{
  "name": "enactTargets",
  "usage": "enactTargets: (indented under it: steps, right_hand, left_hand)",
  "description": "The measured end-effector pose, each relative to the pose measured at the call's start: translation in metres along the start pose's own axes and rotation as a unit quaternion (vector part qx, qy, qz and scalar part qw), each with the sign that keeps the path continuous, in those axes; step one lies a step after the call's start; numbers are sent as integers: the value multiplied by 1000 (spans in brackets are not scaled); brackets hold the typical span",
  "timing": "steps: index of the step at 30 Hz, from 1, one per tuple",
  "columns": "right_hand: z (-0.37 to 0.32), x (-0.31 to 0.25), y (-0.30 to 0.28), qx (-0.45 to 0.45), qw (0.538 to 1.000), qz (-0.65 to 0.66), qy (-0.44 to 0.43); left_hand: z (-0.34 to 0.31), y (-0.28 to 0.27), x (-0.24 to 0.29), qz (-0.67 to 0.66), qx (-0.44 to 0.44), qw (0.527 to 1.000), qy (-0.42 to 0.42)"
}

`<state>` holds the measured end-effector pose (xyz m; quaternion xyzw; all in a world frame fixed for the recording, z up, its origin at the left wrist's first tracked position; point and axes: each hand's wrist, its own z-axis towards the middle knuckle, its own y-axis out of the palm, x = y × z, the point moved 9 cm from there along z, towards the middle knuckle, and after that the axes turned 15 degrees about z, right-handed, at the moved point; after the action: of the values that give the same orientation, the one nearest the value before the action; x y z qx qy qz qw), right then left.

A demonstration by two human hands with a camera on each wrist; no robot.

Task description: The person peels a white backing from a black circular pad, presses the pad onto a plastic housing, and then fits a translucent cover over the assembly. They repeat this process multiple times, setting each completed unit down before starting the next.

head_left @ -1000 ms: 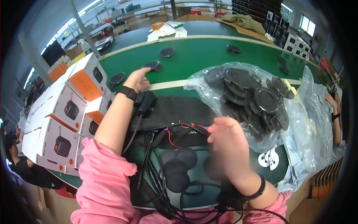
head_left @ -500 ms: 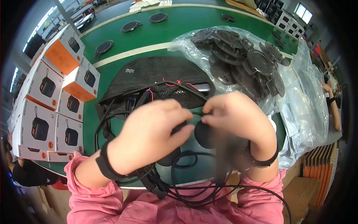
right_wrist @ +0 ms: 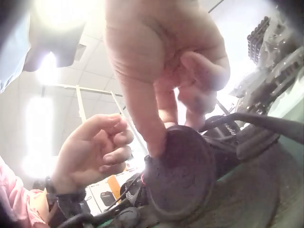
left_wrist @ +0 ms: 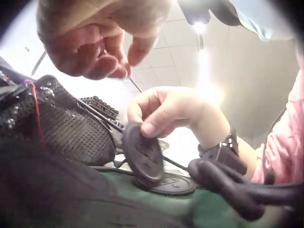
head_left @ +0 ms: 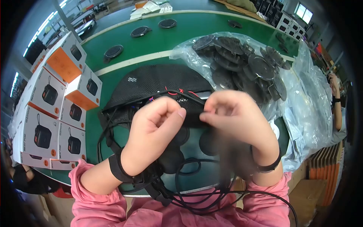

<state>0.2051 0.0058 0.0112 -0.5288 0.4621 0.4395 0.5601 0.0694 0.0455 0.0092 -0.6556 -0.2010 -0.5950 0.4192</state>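
Note:
My right hand (head_left: 242,117) pinches the edge of a round black disc (left_wrist: 142,156), which stands tilted over another flat disc (left_wrist: 175,184). The held disc (right_wrist: 180,180) fills the middle of the right wrist view. Facing it, my left hand (head_left: 153,130) is raised with curled fingers, thumb tip against the index finger; no disc is in it. A thin line (left_wrist: 136,85) runs below its fingertips, and I cannot tell whether they hold it. Behind both hands lies a black mesh bag (head_left: 159,79) with red threads. More black discs (head_left: 172,160) lie beneath the hands.
White and orange boxes (head_left: 41,132) are stacked at the left. Black round parts (head_left: 261,68) fill a clear plastic bag (head_left: 314,109) at the right. Black cables (head_left: 200,206) loop along the near table edge. Several round parts (head_left: 140,31) lie on the green surface beyond.
Both hands have come back over the near table; the left hand came from the far round parts. The left fingers have curled since half a second ago, and a disc has risen in the right hand.

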Motion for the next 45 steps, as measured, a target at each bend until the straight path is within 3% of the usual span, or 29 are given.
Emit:
enactTargets:
  steps: [1,3,4,8,10,15,17,23,30,38,40,45]
  right_hand:
    - [1,0,4,1,1000,-1,-6]
    - [-10,-40,-3,94,961,-10,-262]
    - [-18,-57,6,89,928,-64,-355]
    - [-21,-59,12,111,914,-102,-376]
    - [-24,-62,16,103,894,-116,-420]
    - [-23,-59,15,100,908,-120,-389]
    - [-22,-56,14,103,918,-101,-368]
    - [-13,-40,10,67,960,-29,-270]
    - [-10,-32,13,63,965,13,-254]
    - [-5,-20,14,36,977,60,-200]
    - [-2,-7,18,15,972,218,-90]
    - [1,3,25,-33,952,305,1]
  left_hand:
    - [-2,5,-5,-45,-26,998,-21]
    - [-1,15,1,-58,-47,997,27]
    - [0,16,9,-93,-41,990,93]
    - [2,10,6,-145,-5,983,115]
    - [4,5,0,-104,6,989,109]
    - [4,-1,2,-36,41,991,126]
    - [2,-3,11,105,52,978,171]
    - [-1,3,32,239,46,941,233]
    - [-1,10,32,274,31,925,262]
    - [0,8,27,210,30,946,247]
    - [0,7,29,218,26,944,248]
    - [-3,8,31,211,12,941,263]
